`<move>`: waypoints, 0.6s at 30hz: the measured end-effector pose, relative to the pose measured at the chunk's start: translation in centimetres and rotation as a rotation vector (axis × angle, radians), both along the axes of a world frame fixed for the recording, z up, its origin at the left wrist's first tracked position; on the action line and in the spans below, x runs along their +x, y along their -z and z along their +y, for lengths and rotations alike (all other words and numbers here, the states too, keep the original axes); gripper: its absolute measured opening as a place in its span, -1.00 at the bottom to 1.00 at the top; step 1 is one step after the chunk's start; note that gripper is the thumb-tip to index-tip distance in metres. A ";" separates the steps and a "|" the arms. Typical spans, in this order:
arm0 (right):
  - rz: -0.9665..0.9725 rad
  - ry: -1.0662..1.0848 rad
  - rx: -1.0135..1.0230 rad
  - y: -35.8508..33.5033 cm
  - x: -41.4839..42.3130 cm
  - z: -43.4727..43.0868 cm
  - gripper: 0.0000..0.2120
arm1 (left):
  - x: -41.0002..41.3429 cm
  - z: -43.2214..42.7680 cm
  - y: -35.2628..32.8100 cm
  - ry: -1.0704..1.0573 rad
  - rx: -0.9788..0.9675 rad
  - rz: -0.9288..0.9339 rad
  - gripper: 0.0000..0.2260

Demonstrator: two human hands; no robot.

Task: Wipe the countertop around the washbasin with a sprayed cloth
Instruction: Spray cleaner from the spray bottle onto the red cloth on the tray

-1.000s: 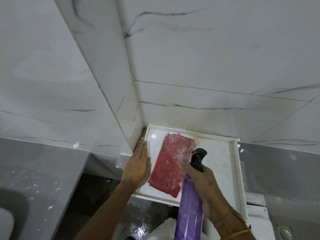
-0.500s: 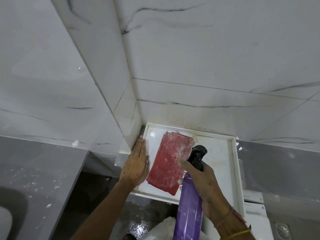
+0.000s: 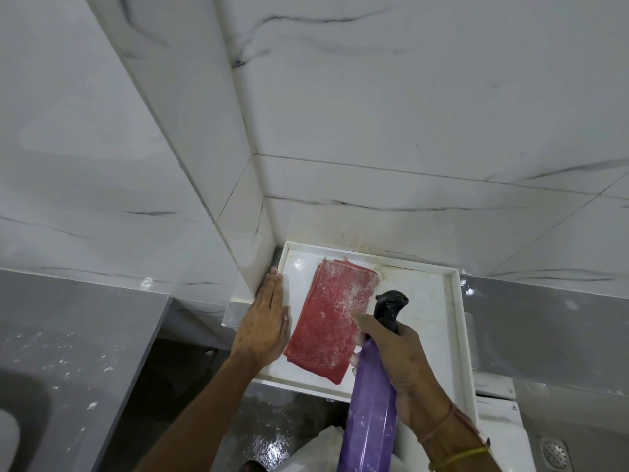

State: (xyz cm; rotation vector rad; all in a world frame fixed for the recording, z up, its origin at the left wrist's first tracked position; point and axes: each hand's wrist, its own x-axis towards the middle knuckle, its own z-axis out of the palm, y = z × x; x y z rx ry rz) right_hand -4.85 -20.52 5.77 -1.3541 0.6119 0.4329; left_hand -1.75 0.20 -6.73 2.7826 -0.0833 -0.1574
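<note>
Unmoved: right grip (image 3: 396, 356) around spray bottle (image 3: 371, 410)

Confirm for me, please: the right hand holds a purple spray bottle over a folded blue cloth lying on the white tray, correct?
Not quite: in the head view the cloth is red, not blue. The rest holds: the right hand holds the purple spray bottle over the folded cloth on the white tray.

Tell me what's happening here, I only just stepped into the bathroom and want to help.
A person is getting a cloth ready for wiping. The red cloth lies folded flat on a white tray in the tiled corner, speckled with white spray. The right hand holds a purple spray bottle with its black nozzle aimed at the cloth. The left hand rests flat on the tray's left edge beside the cloth.
</note>
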 end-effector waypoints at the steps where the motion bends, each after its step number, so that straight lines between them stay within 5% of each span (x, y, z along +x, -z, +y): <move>1: -0.006 0.003 0.000 -0.2 0.1 -0.1 -0.80 | 0.0 0.0 -0.1 0.001 0.009 0.005 -0.43; 7: -0.112 0.052 -0.024 -1.3 -0.1 -1.0 -0.90 | -0.1 -0.9 -1.5 0.005 0.083 -0.037 -0.45; 11: -0.416 0.206 -0.236 -2.6 1.6 -3.1 -0.90 | 0.3 -3.1 -3.7 -0.024 0.003 -0.174 -0.63; 18: -0.892 0.333 -0.692 -0.8 6.9 -5.5 -0.41 | 1.2 -6.0 -4.8 -0.388 -0.134 0.143 -0.62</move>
